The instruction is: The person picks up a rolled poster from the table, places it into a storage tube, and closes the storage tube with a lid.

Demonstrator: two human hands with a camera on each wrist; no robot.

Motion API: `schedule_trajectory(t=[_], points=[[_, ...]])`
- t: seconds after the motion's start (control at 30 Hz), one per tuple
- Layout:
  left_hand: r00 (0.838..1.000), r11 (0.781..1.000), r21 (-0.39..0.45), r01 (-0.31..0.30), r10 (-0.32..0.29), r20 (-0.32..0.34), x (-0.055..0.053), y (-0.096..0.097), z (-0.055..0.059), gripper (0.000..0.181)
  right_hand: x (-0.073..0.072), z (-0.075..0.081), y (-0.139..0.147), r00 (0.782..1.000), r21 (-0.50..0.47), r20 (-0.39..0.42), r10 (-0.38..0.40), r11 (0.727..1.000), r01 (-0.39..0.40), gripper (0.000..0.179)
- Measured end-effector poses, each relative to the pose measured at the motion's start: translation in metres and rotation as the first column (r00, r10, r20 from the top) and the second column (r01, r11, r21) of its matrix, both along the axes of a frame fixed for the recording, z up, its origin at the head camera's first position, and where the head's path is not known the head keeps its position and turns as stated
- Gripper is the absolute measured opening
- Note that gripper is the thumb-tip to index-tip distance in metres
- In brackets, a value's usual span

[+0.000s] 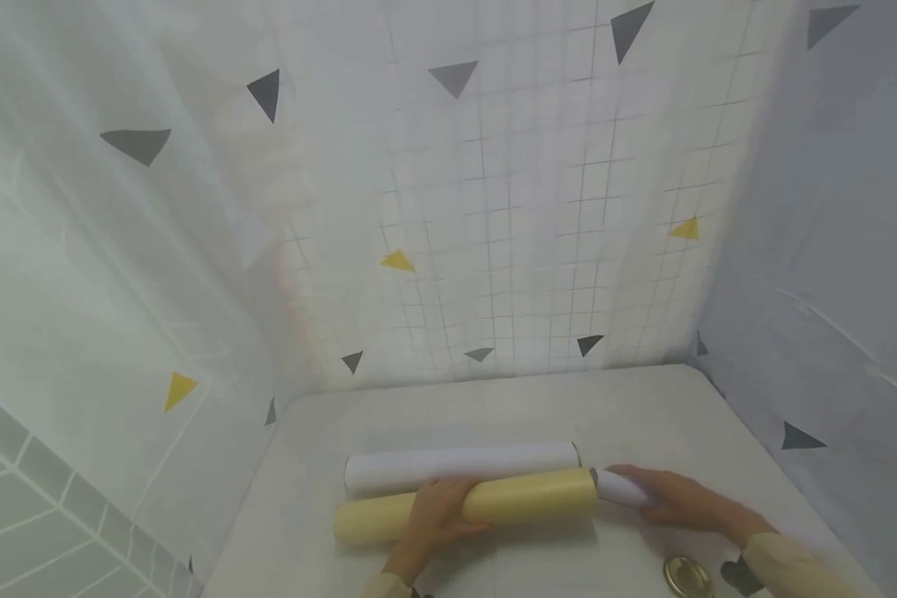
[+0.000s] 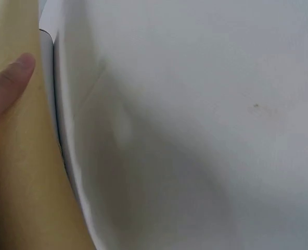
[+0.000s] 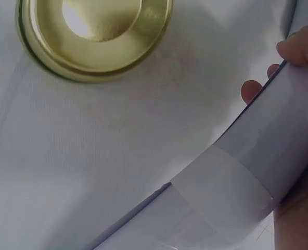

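Note:
My left hand (image 1: 441,513) grips a yellow tube (image 1: 534,498) near its middle, with the fingers over the top. In the left wrist view one of its digits (image 2: 13,83) lies along the yellow side. A white paper roll (image 1: 622,488) sticks out at the tube's right end, and my right hand (image 1: 676,498) holds it by its outer part. Up close in the right wrist view, a pale paper band (image 3: 221,190) wraps the roll. The roll's other end is hidden by the tube.
Behind the yellow tube lies a longer white tube (image 1: 456,465) on the white tabletop (image 1: 493,407). A round gold lid (image 1: 689,575) rests below my right hand. Whitish sheeting (image 1: 531,208) with grey and yellow triangles rises at the back and sides.

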State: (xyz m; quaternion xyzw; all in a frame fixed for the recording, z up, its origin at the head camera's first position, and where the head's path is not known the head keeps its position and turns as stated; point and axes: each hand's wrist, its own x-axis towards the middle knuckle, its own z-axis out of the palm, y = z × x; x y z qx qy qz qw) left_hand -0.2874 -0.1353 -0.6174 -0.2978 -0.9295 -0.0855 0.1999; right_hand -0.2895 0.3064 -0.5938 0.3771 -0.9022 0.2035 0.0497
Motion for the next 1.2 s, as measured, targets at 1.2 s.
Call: schedule_trajectory(t=[1.2], points=[[1.0,0.999,0.022,-0.029,0.029,0.012,0.002,0.0,-0.001,0.072,-0.012,0.004,-0.042,0.979,0.124,0.113,-0.168,0.98,0.154,0.064]])
